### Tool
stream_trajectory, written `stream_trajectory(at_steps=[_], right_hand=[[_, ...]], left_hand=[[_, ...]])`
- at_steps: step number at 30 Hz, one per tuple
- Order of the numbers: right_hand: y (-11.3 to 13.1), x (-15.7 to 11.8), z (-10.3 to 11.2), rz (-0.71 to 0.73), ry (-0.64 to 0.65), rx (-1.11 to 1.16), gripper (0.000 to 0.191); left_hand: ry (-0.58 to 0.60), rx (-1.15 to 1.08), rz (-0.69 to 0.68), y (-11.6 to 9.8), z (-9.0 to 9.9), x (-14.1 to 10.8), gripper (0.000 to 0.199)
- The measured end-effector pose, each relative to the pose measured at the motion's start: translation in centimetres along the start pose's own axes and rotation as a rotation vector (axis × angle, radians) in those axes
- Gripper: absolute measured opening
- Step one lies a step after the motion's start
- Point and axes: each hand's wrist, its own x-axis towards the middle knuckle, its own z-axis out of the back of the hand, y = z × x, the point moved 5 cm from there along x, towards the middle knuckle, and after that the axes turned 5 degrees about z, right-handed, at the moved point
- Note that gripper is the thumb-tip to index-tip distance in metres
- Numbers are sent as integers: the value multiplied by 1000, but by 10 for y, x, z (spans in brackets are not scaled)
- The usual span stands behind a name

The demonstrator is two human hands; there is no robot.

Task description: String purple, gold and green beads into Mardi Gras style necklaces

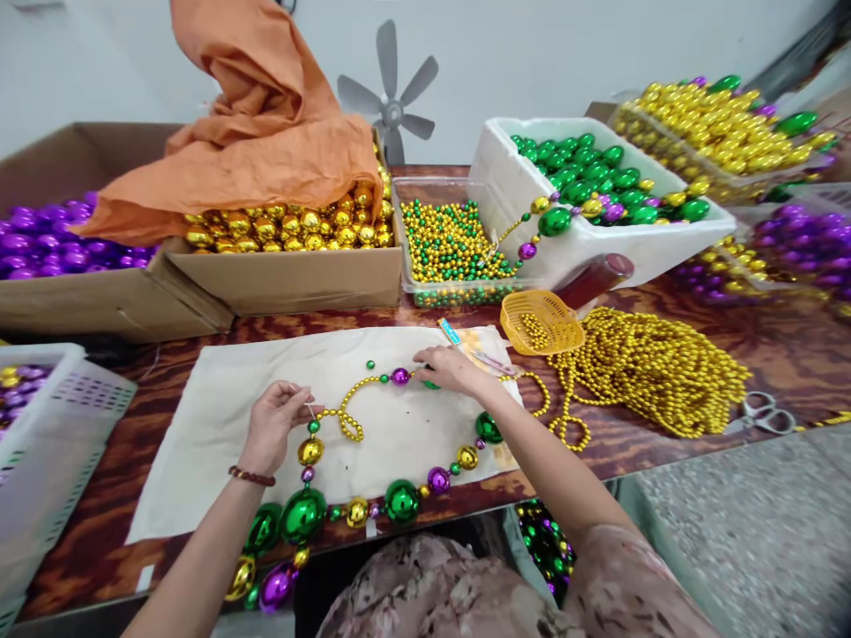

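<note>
A large bead necklace (402,501) of green, gold and purple balls loops over the white cloth (226,425) and hangs past the table's front edge. At its left end, my left hand (276,430) pinches a thin white string just above a small green bead (313,427). A thin gold bead chain (351,430) curls from there toward a purple bead (400,377). My right hand (448,368) has its fingers curved over a green bead (432,385) on the strand; its palm hides part of it.
Behind the cloth stand boxes of gold beads (292,229) and purple beads (46,239), a clear tub (432,285) and a foam box (638,252). On the right lie a yellow basket (565,335), a gold bead-chain heap (651,368) and scissors (768,413). A white crate (93,399) is at left.
</note>
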Motion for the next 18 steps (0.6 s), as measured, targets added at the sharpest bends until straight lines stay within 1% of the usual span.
stream_trajectory(at_steps=[2, 4, 6, 8, 10, 14, 16, 18], right_hand=[[-19, 4, 6, -94, -65, 28, 30], [-42, 10, 12, -232, -120, 33, 28], [-65, 17, 13, -363, -148, 8, 32], [-83, 22, 11, -459, -150, -9, 32], [-94, 25, 6, -506, -137, -19, 30], [-98, 25, 1, -521, -108, -4, 31], [-103, 21, 1, -535, -93, 34, 30], [-114, 13, 2, -568, -114, 41, 28]], left_hand=[[-16, 8, -9, 0, 2, -1, 51], [-28, 13, -24, -1, 6, -2, 51], [-28, 13, -35, 0, 9, -2, 50], [-13, 10, -33, 4, 11, 1, 49], [-4, 5, -24, 9, 13, 4, 48], [-23, -20, -7, 18, 17, 6, 47], [-25, -39, 9, 20, 18, 7, 47], [-22, -51, 21, 21, 20, 9, 45]])
